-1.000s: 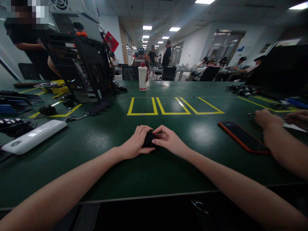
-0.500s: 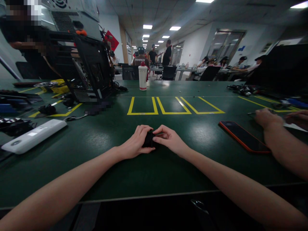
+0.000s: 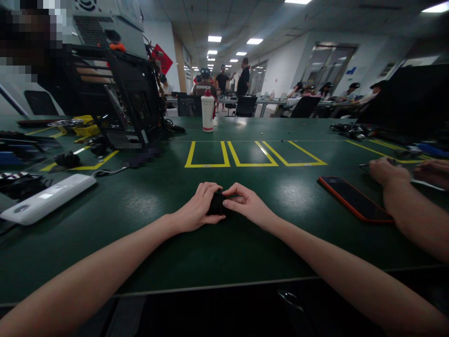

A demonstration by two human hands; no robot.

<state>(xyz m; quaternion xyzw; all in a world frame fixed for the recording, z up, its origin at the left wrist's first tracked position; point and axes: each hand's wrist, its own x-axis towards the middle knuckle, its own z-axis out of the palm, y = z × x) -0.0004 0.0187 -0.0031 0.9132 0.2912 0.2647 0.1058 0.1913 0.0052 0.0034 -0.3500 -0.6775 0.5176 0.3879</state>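
Your left hand (image 3: 196, 208) and right hand (image 3: 245, 206) both clasp the small black part (image 3: 215, 204) — nearer you than the yellow boxes (image 3: 245, 154); it looks mid-handling, not yet set down.

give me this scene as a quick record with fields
left hand: grips small black object
right hand: grips same object from the other side
surface: green table, yellow outlines
left of hands: white bar
right of hands: phone, orange edge
far centre: white bottle
co-worker: hand at right edge
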